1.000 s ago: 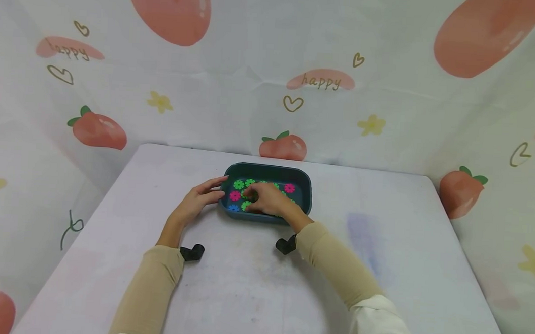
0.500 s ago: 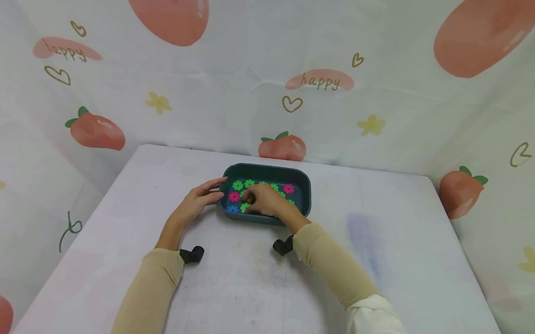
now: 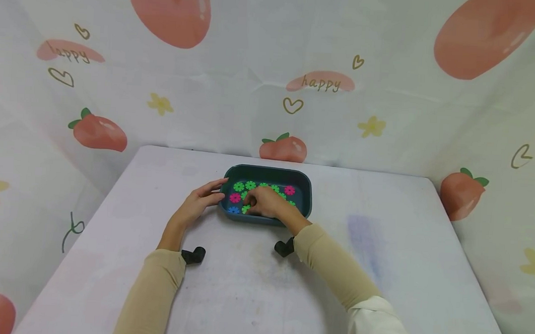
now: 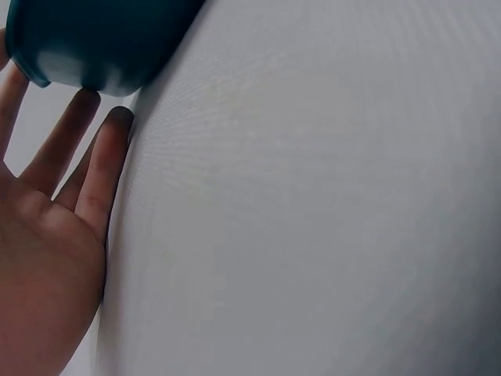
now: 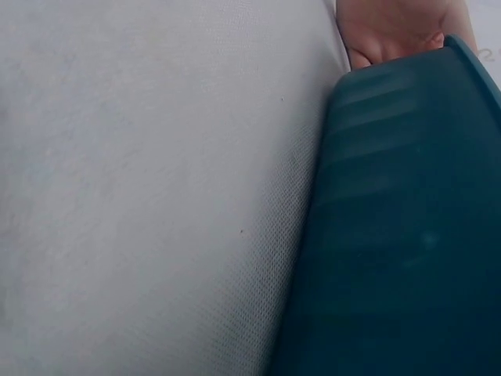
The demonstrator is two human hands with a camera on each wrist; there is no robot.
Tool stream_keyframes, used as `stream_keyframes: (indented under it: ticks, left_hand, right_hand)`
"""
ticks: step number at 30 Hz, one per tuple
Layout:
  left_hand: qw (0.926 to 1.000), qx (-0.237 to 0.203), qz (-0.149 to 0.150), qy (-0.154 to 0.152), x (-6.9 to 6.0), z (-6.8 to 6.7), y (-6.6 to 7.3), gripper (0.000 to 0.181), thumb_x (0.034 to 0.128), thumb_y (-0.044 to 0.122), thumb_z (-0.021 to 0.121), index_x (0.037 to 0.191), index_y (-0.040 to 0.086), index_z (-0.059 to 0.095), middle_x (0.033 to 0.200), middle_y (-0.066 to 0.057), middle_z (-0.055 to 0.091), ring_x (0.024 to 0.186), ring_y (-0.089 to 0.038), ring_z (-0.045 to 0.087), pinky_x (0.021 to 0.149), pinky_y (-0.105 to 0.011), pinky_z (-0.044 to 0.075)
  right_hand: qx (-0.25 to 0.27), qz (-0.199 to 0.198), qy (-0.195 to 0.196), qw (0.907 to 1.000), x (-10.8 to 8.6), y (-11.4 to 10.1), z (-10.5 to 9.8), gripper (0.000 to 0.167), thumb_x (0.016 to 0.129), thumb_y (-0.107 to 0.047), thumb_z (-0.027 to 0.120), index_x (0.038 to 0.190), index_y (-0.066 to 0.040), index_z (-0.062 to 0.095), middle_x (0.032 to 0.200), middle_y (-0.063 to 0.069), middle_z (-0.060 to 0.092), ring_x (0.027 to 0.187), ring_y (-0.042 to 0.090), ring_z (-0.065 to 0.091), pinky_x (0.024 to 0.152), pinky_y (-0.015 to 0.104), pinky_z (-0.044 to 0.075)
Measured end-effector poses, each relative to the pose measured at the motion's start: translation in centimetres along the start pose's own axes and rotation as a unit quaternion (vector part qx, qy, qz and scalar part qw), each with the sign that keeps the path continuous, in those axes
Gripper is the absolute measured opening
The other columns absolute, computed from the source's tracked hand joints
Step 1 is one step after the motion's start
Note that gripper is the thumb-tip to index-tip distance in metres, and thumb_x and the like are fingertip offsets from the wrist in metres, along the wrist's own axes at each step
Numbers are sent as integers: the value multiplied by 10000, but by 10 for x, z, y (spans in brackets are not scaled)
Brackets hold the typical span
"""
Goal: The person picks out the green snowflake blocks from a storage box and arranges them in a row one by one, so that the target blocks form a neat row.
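A dark teal rectangular tray [image 3: 269, 174] holds several small flower-shaped pieces: green [image 3: 239, 186], pink [image 3: 234, 198] and blue [image 3: 233, 210]. My left hand [image 3: 195, 203] has its fingers spread against the tray's left end; in the left wrist view, fingertips [image 4: 119, 116] meet the tray's outer wall [image 4: 102, 47]. Reaching over the near rim, my right hand [image 3: 267, 201] is inside the tray with thumb and fingers curved down among the pieces. Whether it pinches one is hidden. The right wrist view shows the tray's side wall [image 5: 391, 219] and the left palm [image 5: 399, 27] beyond.
The tray stands toward the far side of a white-covered table [image 3: 243, 287]. Behind it hangs a white cloth [image 3: 235, 84] printed with fruit and hearts. A black wrist mount [image 3: 193, 255] sticks out from the left sleeve, another mount [image 3: 284, 247] from the right.
Both hands stay nearly in place. The right hand's fingers shift only slightly among the flower pieces, and the whole head view moves a little.
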State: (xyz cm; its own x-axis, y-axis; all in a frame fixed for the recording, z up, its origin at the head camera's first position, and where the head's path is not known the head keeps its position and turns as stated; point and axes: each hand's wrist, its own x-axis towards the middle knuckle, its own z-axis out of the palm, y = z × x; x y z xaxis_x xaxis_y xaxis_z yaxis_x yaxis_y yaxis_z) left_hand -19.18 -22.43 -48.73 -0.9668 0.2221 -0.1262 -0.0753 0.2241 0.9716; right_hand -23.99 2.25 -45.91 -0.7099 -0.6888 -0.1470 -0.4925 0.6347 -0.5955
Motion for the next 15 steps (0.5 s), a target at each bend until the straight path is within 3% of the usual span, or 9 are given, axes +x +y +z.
stream_keyframes:
  ticks: [7,15]
  left_hand:
    - [10000,53,30,46,1,-1,0,530,1022,338,626,1528,267,484,1587,-86,455,1372,-256,515,1168,-400,431]
    - [10000,2,54,14,0,0,1,538,1030,312,616,1540,222,469,1587,-122,449,1390,-310,500,1214,-544,352]
  right_hand:
    - [35,-74,66,9999,1,-2,-3,182,862,-156,832,1015,-88,759,904,50,721,823,133,599,775,234,543]
    - [252,-119,153,9995,-1,-3,-3,158,865,-173,832,942,-114,707,872,6,702,810,112,603,797,249,531]
